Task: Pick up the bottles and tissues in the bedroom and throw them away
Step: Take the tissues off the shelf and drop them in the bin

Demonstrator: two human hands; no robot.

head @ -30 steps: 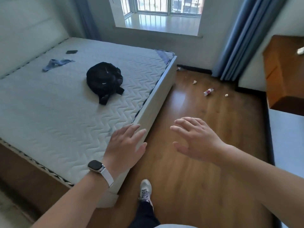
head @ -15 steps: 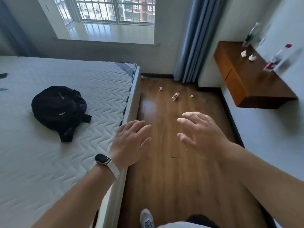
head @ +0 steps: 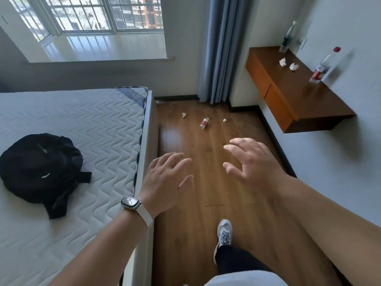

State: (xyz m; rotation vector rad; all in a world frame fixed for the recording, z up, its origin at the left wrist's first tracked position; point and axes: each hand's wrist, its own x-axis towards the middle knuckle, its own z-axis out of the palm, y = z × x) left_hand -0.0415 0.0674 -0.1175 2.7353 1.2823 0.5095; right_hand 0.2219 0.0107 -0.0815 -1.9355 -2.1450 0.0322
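Black backpack on bed, white swoosh mark. Left grip empty, fingers spread. Floor ahead: left tissue, red-label bottle lying down, right tissue; print unreadable. Right grip empty, splayed. Table: two crumpled tissues, dark-label bottle and red-capped bottle upright.

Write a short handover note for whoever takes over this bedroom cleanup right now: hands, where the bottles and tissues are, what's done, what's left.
Hands: left hand and right hand both open, empty, held out above the floor.
On the floor: floor bottle lying near the curtain; left tissue and right tissue flank it.
On the shelf: far bottle and red-cap bottle standing; two shelf tissues between them.
Done: nothing picked up.
Left: all three bottles, all four tissues; no bin in view.
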